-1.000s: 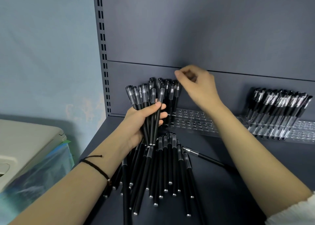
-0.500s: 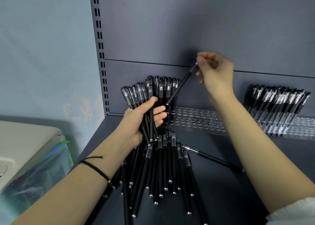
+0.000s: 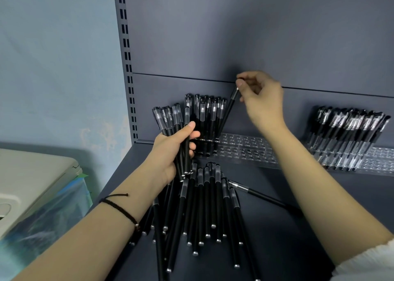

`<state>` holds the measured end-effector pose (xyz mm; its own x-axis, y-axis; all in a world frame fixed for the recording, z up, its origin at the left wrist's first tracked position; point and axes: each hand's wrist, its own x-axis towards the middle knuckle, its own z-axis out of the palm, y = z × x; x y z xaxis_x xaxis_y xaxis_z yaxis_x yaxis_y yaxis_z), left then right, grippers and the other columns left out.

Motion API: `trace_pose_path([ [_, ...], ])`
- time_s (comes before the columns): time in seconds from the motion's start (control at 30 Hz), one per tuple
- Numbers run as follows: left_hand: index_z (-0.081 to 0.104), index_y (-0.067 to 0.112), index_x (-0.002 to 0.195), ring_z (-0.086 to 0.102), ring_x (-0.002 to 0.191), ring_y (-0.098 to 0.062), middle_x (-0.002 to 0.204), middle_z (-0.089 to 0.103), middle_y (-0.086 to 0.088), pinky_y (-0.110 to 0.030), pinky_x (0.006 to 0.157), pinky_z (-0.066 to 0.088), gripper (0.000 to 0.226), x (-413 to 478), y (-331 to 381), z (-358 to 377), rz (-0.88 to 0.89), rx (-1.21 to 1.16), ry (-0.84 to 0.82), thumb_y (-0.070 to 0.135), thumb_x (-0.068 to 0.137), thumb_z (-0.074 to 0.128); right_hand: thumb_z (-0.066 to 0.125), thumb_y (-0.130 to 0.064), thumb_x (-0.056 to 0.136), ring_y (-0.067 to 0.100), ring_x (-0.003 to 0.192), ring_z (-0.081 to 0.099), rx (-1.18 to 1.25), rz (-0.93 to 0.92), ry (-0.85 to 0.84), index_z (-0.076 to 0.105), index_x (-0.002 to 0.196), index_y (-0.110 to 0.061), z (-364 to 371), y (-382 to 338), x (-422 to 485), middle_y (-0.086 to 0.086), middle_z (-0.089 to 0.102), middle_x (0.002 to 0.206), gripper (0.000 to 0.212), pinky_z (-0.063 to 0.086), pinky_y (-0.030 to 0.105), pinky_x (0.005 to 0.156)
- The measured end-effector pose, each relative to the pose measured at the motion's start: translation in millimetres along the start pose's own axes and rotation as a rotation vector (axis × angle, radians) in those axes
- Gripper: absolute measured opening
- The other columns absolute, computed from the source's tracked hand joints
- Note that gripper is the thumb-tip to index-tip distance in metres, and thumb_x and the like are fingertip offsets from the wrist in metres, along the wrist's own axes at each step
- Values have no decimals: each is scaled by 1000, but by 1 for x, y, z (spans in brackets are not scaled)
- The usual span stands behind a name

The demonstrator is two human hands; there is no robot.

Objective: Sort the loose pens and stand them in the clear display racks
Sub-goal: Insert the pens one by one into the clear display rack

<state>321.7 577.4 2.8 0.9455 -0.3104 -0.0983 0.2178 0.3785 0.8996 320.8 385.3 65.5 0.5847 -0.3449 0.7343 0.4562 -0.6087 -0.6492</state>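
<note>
Pinching one slim black pen (image 3: 229,110) near its silver-banded top with the right hand (image 3: 263,101), fingers (image 3: 239,82) clamped on it. Lower end slanting down to the left part of the clear perforated plastic rack (image 3: 251,150), right beside the row of black pens (image 3: 210,114) standing there; cannot tell whether seated in a hole yet.

Gripping a bundle of frosted-capped black pens (image 3: 170,121) in the left hand (image 3: 172,152), fingers wrapped round the barrels, just in front of that row.

Looks like mid-insertion. To do it well:
- Line the tip up with the next free hole.
- Swing the barrel upright to match its neighbours.
- Lower straight down without nudging them.
- Hold the bundle off to the left so the caps don't hide the holes.

Plenty left: a fan of loose black pens (image 3: 204,206) on the dark grey shelf (image 3: 277,248), plus one stray silver-tipped pen (image 3: 255,193) lying apart to the right. Farther right, a second clear rack (image 3: 379,163), its left part packed with pens.
</note>
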Motion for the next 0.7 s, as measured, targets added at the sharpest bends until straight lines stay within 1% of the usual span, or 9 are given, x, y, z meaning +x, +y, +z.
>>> trace_pose_path([
  [0.07,75,12,66,54,48,-7,72,70,-1,-17,48,48,23,1,2,-1,10,-58,0,27,83,74,64,-12,91,10,69,58,-31,-8,-25,66,93,-24,2,2,-1,-13,62,76,12,54,31,72],
  [0.17,69,12,81,55,50,-6,74,71,1,-17,46,47,16,1,6,-2,48,-181,-8,27,86,72,66,-18,90,5,68,57,-173,-20,-162,69,93,-24,5,5,-6,-13,63,76,8,52,28,74],
  [0.27,68,14,85,57,51,-6,74,71,2,-18,47,48,14,1,9,-5,75,-229,-6,28,87,70,68,-29,88,4,73,57,-313,-23,-303,72,91,-27,7,6,-12,-13,66,79,6,52,30,76],
  [0.37,69,14,88,59,54,-7,76,72,2,-19,50,49,16,1,7,-7,65,-177,-17,30,87,69,61,-35,91,13,74,59,-339,-59,-236,73,81,-18,5,1,-12,-5,67,77,24,49,33,73],
  [0.43,70,12,96,62,58,-7,81,74,1,-20,54,51,21,-1,5,-6,57,-97,-42,31,87,70,58,-37,93,15,78,59,-326,-102,-162,74,89,-20,5,-5,-11,-1,68,84,24,47,30,72],
  [0.5,70,11,105,65,63,-8,88,76,1,-21,58,53,27,-5,4,-2,63,-12,-71,31,86,70,58,-38,93,9,79,59,-257,-117,-153,73,97,-24,6,-13,-12,-4,69,87,21,46,26,71],
  [0.53,69,11,107,66,64,-8,92,76,0,-21,61,53,29,-6,3,0,71,19,-85,31,86,70,59,-39,93,5,78,59,-219,-103,-189,73,95,-25,7,-16,-13,-7,69,85,20,45,23,71],
  [0.6,69,12,110,67,67,-7,96,76,-1,-23,63,53,32,-8,3,2,88,60,-114,31,84,70,63,-43,90,0,77,62,-152,-43,-335,74,90,-23,10,-24,-16,-12,71,82,22,46,20,71],
  [0.7,69,13,111,68,68,-9,96,77,-3,-24,63,53,33,-8,4,3,117,109,-143,30,83,71,72,-37,85,0,80,64,-107,5,-498,76,90,-21,17,-31,-20,-10,73,84,17,50,21,75],
])
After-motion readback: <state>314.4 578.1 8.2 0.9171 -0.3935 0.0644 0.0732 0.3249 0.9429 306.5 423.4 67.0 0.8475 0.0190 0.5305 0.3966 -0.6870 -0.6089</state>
